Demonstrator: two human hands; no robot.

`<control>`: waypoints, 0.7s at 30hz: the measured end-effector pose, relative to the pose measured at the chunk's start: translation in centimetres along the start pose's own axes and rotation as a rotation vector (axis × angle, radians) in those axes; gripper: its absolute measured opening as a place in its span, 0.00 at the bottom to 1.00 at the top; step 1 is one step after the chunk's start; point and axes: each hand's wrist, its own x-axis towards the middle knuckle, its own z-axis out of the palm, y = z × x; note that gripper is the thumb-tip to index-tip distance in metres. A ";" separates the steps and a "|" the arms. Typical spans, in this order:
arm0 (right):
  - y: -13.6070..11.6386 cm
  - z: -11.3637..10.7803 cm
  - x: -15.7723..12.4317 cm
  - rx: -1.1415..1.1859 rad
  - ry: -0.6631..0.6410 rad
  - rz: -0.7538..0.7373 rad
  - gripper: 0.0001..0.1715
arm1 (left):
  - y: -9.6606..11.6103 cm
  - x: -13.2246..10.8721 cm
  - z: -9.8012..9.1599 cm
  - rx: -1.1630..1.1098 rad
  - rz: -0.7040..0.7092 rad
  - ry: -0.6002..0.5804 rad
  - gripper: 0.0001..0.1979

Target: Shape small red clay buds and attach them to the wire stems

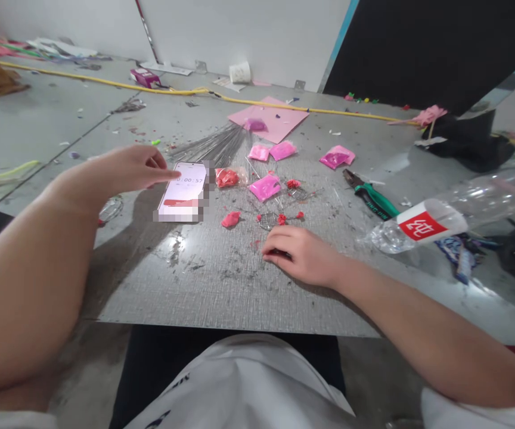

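My left hand (143, 167) reaches in over a phone (183, 187), its index finger stretched out to the screen and the other fingers loosely bent. The screen shows a running-time display, partly blurred out. Resting on the table, my right hand (300, 256) is loosely curled, fingertips close to the thumb, with nothing visible in it. Just beyond it lie thin bent wires with small red clay bits (281, 219). A red clay lump (230, 219), a bag of red clay (227, 177) and a pink clay packet (265, 187) lie between the hands.
Green-handled pliers (376, 199) and a plastic bottle (431, 220) lying on its side are at the right. A bundle of thin wires (215, 146) spreads behind the phone. More pink packets (282, 150), a pink sheet (284, 122) and a yellow cable (186, 92) lie farther back.
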 end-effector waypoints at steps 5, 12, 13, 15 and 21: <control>0.0 0.3 -0.1 0.034 0.047 0.014 0.10 | 4.2 -1.6 -0.5 -0.071 -0.076 0.287 0.19; -0.1 0.2 0.0 0.060 0.061 0.036 0.12 | 9.8 -3.5 2.6 -0.133 0.581 0.043 0.14; -0.2 0.1 0.0 0.066 0.057 0.041 0.12 | 10.3 -3.7 3.1 -0.133 0.618 0.026 0.15; -0.3 -0.1 0.0 0.072 0.053 0.051 0.12 | 10.9 -4.1 4.0 -0.094 0.642 0.008 0.14; -0.4 0.0 0.1 0.075 0.069 0.060 0.13 | 11.7 -4.4 5.2 0.140 0.613 0.037 0.14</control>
